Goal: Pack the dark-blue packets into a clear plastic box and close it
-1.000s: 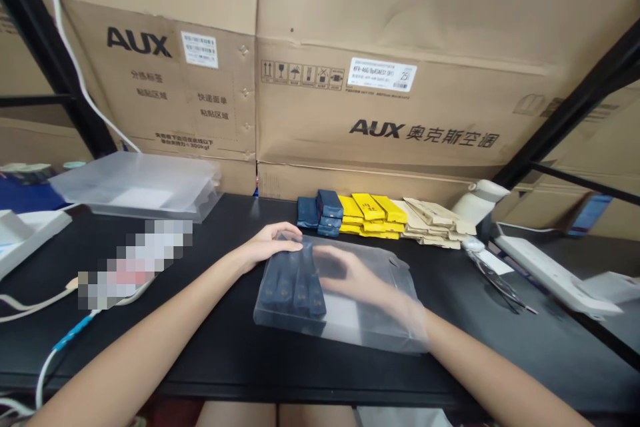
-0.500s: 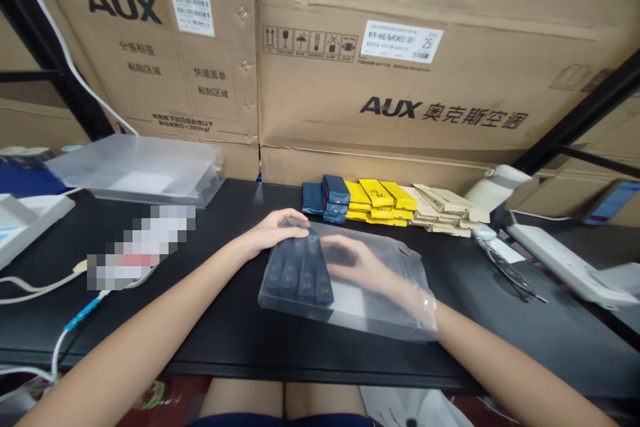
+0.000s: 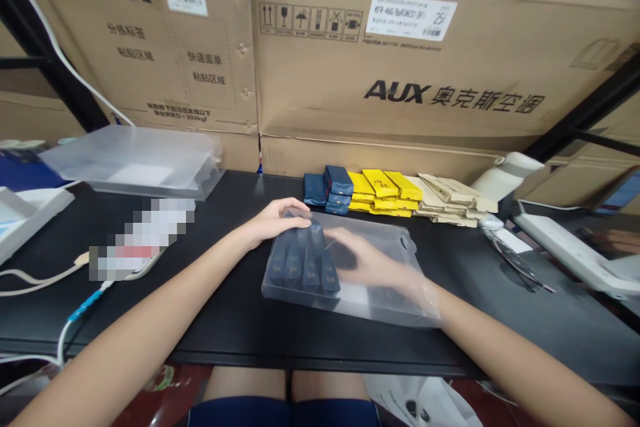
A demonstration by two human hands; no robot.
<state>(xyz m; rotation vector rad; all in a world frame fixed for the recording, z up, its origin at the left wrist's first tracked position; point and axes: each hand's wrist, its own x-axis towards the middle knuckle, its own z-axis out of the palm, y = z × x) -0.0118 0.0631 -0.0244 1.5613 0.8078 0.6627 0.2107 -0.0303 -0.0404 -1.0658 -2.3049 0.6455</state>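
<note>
1. Largest: the brown cartons (image 3: 400, 117), marked AUX, stood upright behind the desk (image 3: 230, 330).
2. Next, a frosted plastic case (image 3: 120, 153) sat toward the back at left, well apart from the hands.
3. The clear case (image 3: 380, 313) lay on the desk in front of the person, its right end open around the right forearm (image 3: 475, 327).
4. Yellow packets (image 3: 383, 188) were stacked behind it, between blue stacks (image 3: 339, 187) and beige packets (image 3: 450, 195).
5. Left hand (image 3: 277, 221): grip nearly closed on the case's far left corner, thumb on top. Judged a sound anchor; light pressure would have steadied the case without buckling the film.
6. Right hand (image 3: 357, 259): inside the case, grip partly open, fingers bent, close to the rightmost packet. Contact could not be told. Best practice, I judged: fingers low and flat, pushing evenly along the packet's side, wrist free of the opening's edge.
7. Smallest: four dark blue packets (image 3: 300, 263) lay side by side at the case's left end, slightly fanned. Squaring them called for gentle sideways pressure, lest one ride over its neighbour.
</note>
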